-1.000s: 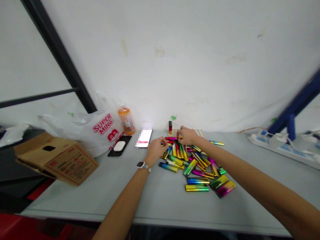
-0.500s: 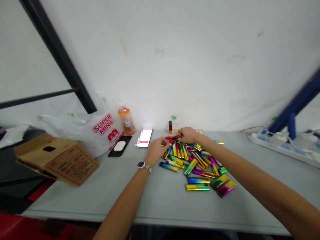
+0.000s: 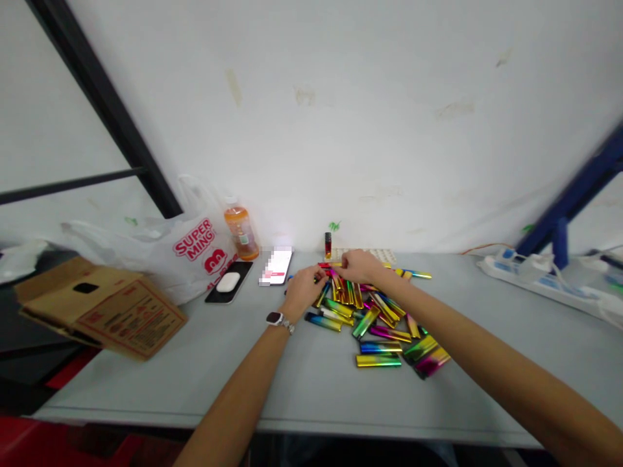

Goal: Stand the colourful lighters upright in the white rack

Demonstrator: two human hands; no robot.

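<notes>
My left hand [image 3: 302, 290], with a watch on its wrist, is closed at the left edge of a pile of shiny lighters [image 3: 378, 332] in gold, green, blue, pink and red. A red lighter [image 3: 329, 265] spans the small space between my two hands, and the fingertips of both appear closed on its ends. My right hand [image 3: 361, 266] is curled over the back of the pile, knuckles up, its fingertips partly hidden. Behind my hands, against the wall, lies a pale tray with a grid of holes [image 3: 384, 255]. One dark red lighter [image 3: 328, 244] stands upright by its left end.
On the left are an open cardboard box [image 3: 131, 318], a white plastic bag [image 3: 146, 250], an orange drink bottle [image 3: 242, 230], a phone with a white case on it [image 3: 217, 298] and a lit phone [image 3: 277, 267]. A white power strip [image 3: 545, 285] lies at right.
The view has shifted slightly, so things sit a little further left. My right hand has moved slightly towards my left, and more of the tray shows behind it.
</notes>
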